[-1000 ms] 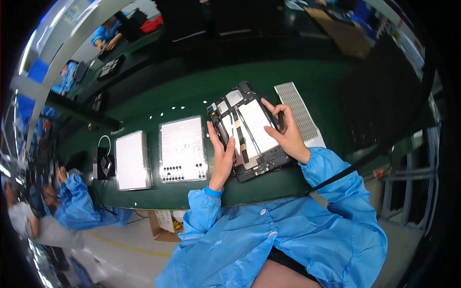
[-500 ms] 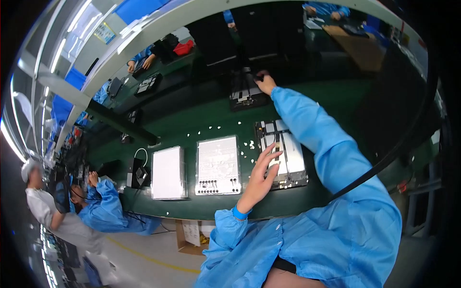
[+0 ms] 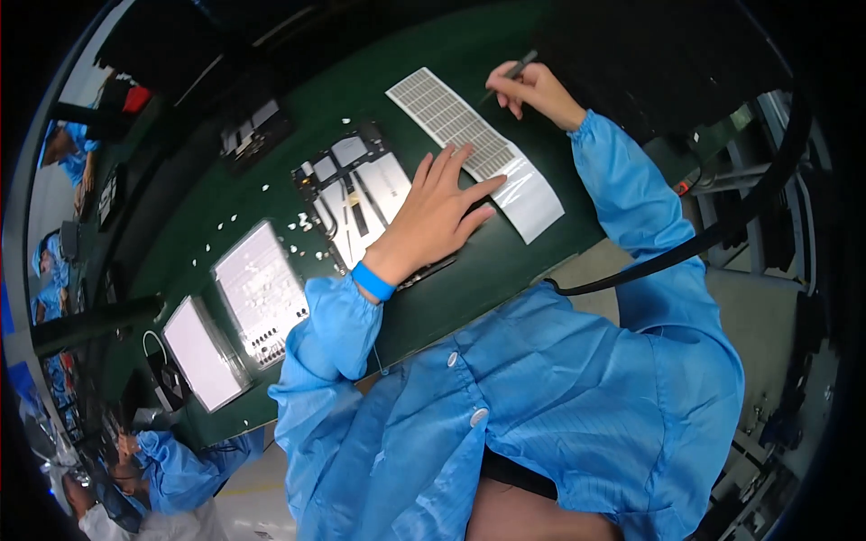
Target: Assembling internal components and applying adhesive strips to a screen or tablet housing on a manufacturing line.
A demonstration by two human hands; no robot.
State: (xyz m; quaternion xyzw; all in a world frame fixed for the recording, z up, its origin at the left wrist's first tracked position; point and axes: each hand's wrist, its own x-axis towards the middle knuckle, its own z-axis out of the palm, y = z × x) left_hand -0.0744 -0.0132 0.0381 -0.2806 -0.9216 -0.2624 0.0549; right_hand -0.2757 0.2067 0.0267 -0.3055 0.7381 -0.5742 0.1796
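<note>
The label sheet (image 3: 451, 119) ends smooth and glossy — right of it, my sleeve (image 3: 627, 185) is creased cloth; underneath, matt tabletop (image 3: 442, 307).

Green worktable (image 3: 478, 281) above pale floor (image 3: 597, 267)

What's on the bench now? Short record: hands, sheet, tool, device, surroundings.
left hand: spread, fingers over the lower part of the gridded sheet
right hand: gripping the slim dark pen-like tool
tool tip: pointing toward the sheet's right edge; contact not clear
opened device: flat, left of the sheet, partly hidden by the left hand
white scraps: scattered left of the device
dotted panel: farther left, black dots along its near end
table: green
</note>
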